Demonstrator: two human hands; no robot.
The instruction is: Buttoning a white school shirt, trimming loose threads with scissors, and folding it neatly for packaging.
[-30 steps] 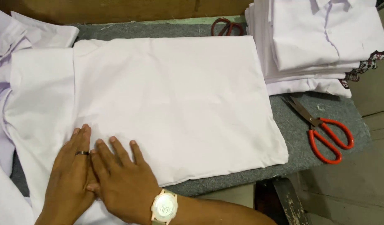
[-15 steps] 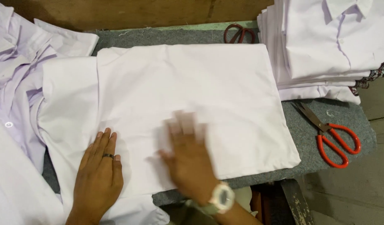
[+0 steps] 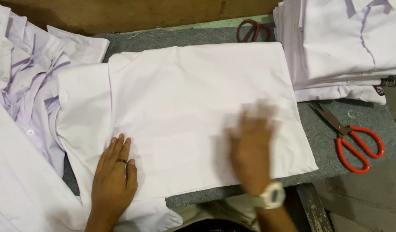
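The white shirt (image 3: 185, 111) lies folded flat on the grey desk (image 3: 361, 111). Its cloth is smooth, its sleeve spread left

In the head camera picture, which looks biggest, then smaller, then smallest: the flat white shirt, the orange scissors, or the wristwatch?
1. Flat white shirt, by far the largest.
2. Orange scissors.
3. Wristwatch, smallest, though blurred and nearer the camera.

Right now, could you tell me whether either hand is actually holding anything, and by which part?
Nothing is gripped. The left hand lies flat, palm down, on the white folded garment near its lower left; the blurred right hand is spread open on its lower right.
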